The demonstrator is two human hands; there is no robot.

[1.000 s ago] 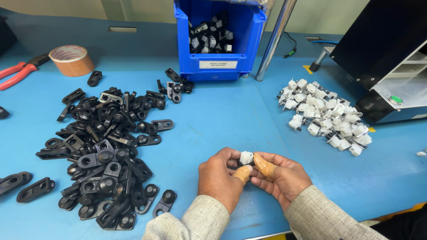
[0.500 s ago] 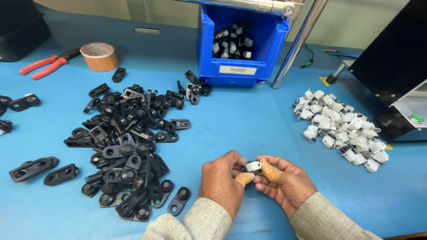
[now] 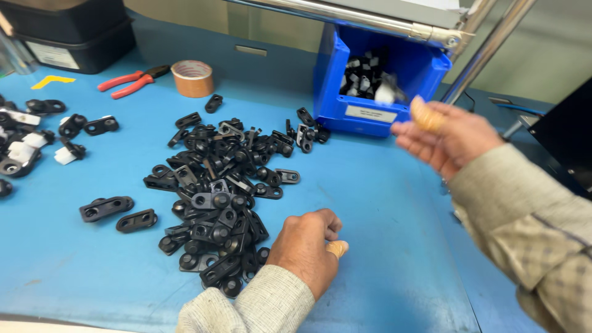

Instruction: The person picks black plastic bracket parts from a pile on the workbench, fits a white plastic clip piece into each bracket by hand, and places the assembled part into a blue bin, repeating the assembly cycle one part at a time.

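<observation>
Right hand (image 3: 445, 132) raised near blue bin (image 3: 382, 80), fingers loosely spread, empty; left hand (image 3: 306, 248) curled, contents untellable, beside black clips (image 3: 216, 203), risking scattering them.

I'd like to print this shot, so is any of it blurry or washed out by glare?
In the head view, the raised right hand is smeared by motion blur, and a small white blur hangs by the blue bin; the left hand and the pile of black plastic parts look sharp; lighting is even with soft shadows, and only the metal rail shows a bright sheen.
</observation>
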